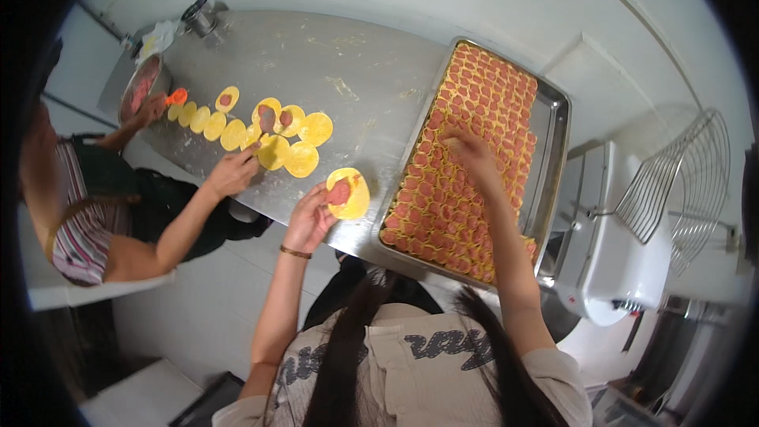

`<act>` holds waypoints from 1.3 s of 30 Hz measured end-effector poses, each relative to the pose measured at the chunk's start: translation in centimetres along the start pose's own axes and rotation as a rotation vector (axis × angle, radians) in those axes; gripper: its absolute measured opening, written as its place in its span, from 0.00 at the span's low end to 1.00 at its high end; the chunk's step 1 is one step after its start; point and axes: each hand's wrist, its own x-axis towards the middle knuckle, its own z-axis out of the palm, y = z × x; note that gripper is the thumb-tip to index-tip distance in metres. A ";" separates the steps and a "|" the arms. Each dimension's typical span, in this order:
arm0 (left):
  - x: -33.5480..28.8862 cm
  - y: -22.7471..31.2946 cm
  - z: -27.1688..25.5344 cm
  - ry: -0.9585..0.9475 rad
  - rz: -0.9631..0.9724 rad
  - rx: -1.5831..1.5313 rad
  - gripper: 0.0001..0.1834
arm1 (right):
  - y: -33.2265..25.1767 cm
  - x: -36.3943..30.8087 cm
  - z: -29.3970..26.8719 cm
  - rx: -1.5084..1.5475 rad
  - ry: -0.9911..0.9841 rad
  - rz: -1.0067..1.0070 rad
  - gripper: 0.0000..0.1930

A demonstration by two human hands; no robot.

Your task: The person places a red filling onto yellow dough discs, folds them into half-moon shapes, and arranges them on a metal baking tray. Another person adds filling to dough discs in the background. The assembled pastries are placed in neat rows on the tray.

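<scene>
My left hand (311, 215) pinches a round yellow dough wrapper (360, 194) by its left edge, just above the table's front edge. A lump of pink minced meat (339, 192) sits on that wrapper. My right hand (473, 153) is over the tray (559, 138), its fingers drawn together and touching or just above the rows. Whether something is between these fingertips, I cannot make out. Filled dumplings (443, 213), yellow with pink meat tops, stand packed in close rows on the tray.
To the left, a co-worker's hand (235, 171) works over flat yellow wrappers (301, 159), several in rows. Their other hand holds an orange-handled tool (177, 96) near a metal bowl of meat (162, 83). A white machine with wire guards (624, 245) stands right of the tray.
</scene>
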 end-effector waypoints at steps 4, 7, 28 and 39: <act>0.1 0.7 -0.5 0.034 0.130 0.116 0.18 | -0.9 -4.1 15.8 0.722 -0.385 0.214 0.18; -0.2 1.3 -2.4 0.078 0.180 0.224 0.20 | -0.6 -5.3 23.1 1.007 -0.181 0.415 0.13; 0.7 0.5 -10.6 0.015 0.030 0.572 0.16 | 1.6 -7.8 28.6 0.409 0.205 0.190 0.14; 0.9 0.5 -11.7 0.104 0.077 0.435 0.05 | 0.6 -6.8 28.5 0.553 0.217 0.144 0.09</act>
